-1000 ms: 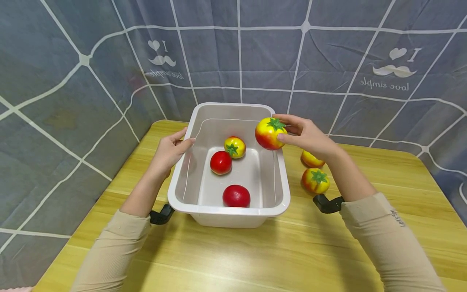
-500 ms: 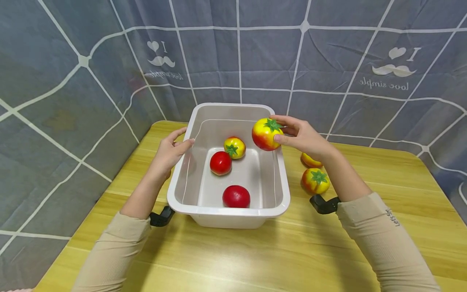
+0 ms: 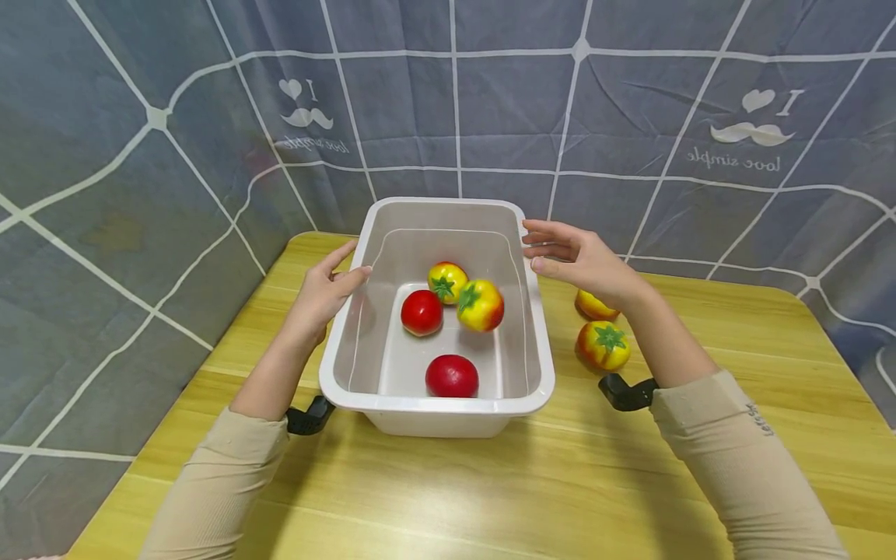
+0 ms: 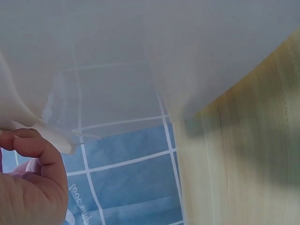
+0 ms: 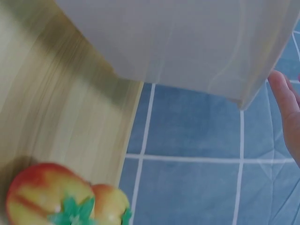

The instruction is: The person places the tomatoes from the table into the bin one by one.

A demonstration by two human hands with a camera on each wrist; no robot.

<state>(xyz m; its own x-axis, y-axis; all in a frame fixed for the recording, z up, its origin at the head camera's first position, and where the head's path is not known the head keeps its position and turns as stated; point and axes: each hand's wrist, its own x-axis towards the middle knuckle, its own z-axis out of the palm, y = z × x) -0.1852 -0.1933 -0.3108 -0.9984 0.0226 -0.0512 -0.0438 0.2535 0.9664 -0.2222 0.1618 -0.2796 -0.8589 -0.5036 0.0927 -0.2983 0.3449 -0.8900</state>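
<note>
A light grey plastic basin (image 3: 437,404) stands on the table in the head view. My left hand (image 3: 323,292) pinches its left rim, thumb on the inner side; the left wrist view shows the curled fingers at the rim. My right hand (image 3: 584,260) holds nothing, its fingers extended right at the basin's right rim. Inside the basin is a yellow-red toy tomato (image 3: 483,307) with green leaves, close by a smaller yellow one (image 3: 448,272) and a shiny red tomato (image 3: 422,313). A darker red tomato (image 3: 452,376) lies near the front wall.
Two more yellow-red toy tomatoes, a front one (image 3: 603,346) and a rear one (image 3: 595,306) partly behind my right forearm, lie on the wooden table (image 3: 448,498) right of the basin. A grey-blue curtain (image 3: 518,109) with white lines hangs close behind the table.
The yellow-red tomato in my right hand has been let go and is now down inside the basin. My right hand has drawn slightly right; the left hand stays on the rim.
</note>
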